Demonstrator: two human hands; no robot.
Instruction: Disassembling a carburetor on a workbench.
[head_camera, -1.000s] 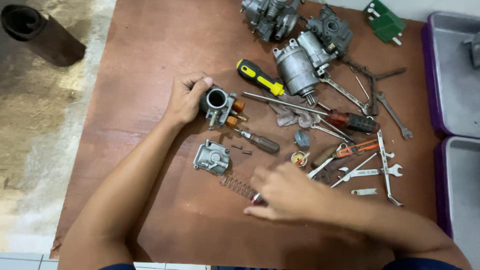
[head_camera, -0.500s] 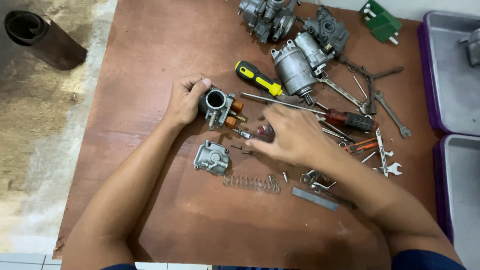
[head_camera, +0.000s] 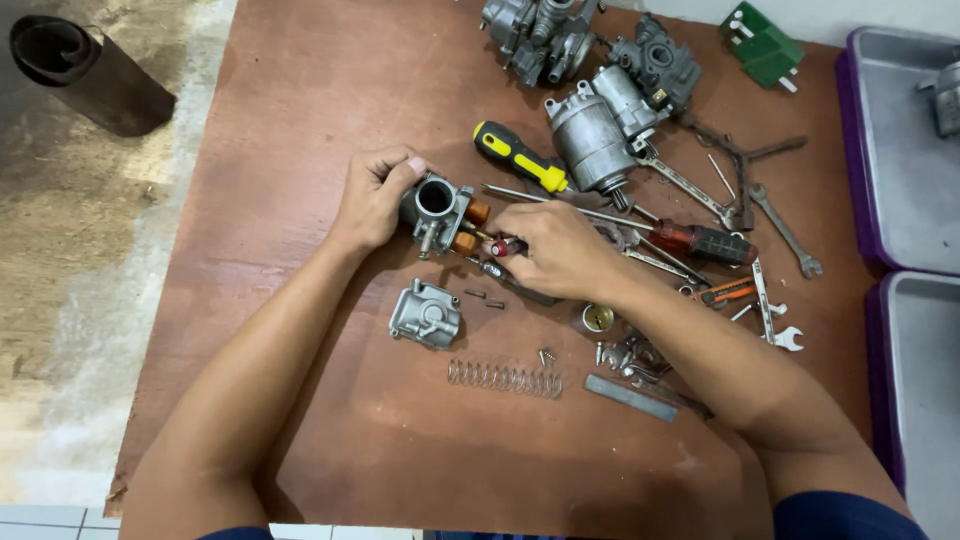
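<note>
The left hand (head_camera: 375, 198) is wrapped round a small metal carburetor (head_camera: 438, 212) on the brown surface (head_camera: 300, 120). The right hand (head_camera: 555, 250) pinches a little screwdriver (head_camera: 508, 247) beside it. The carburetor looks hard and heavy (best held by its thick body, not the orange knobs).

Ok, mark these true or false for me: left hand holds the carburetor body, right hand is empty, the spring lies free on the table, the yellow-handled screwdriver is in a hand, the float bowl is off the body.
1. The left hand holds the carburetor body. True.
2. The right hand is empty. False: its fingers pinch a small red-handled tool at the body.
3. The coil spring lies free on the table. True.
4. The yellow-handled screwdriver is in a hand. False: it lies on the table, untouched.
5. The float bowl lies apart from the body. True.
</note>
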